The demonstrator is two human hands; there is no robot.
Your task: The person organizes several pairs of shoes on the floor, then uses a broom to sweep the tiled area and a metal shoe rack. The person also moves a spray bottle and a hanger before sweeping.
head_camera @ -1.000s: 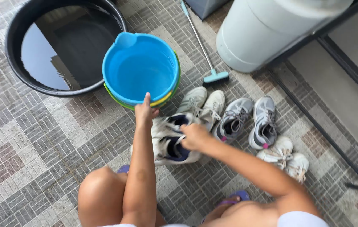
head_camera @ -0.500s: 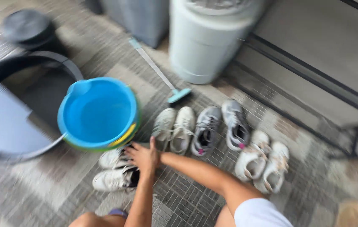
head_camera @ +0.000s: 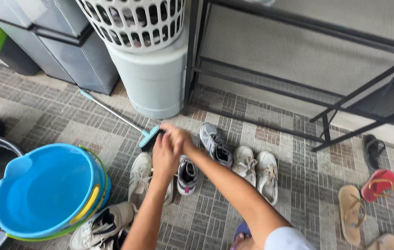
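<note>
Both hands met above the row of sneakers [head_camera: 215, 162], the left hand [head_camera: 164, 155] and right hand [head_camera: 181, 138] pressed together near the scrub brush [head_camera: 150, 138], their grip unclear, while the blue basin [head_camera: 44, 192] sat empty at left, shoes unwashed.

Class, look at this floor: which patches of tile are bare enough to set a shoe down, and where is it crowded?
Bare tile lies between the blue basin and grey cabinets, and between the white shoes and tan sandal. It is crowded around both hands, among the sneakers.
</note>
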